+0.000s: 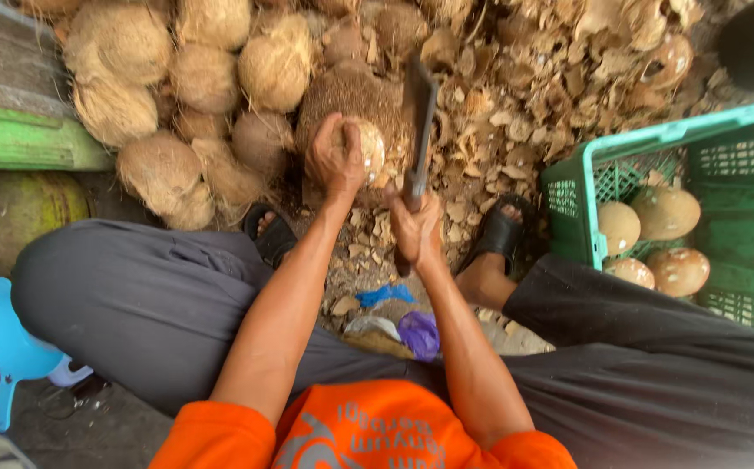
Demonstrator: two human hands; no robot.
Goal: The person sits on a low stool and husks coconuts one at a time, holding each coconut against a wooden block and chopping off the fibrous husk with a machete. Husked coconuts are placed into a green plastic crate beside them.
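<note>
My left hand [335, 161] grips a partly peeled pale coconut [368, 146], pressing it on a brown husky block [351, 97] in front of me. My right hand [416, 227] is closed around the handle of a dark cleaver [419, 113], whose blade stands upright just right of the coconut. I sit with knees spread, in grey trousers and black sandals [503, 230].
A heap of brown fibrous coconuts [208, 78] lies at the upper left. Shell chips [559, 78] litter the ground ahead. A green plastic crate [707, 130] at right holds several peeled coconuts [665, 213]. A blue plastic scoop [8, 347] and a yellow-green container [12, 213] sit at left.
</note>
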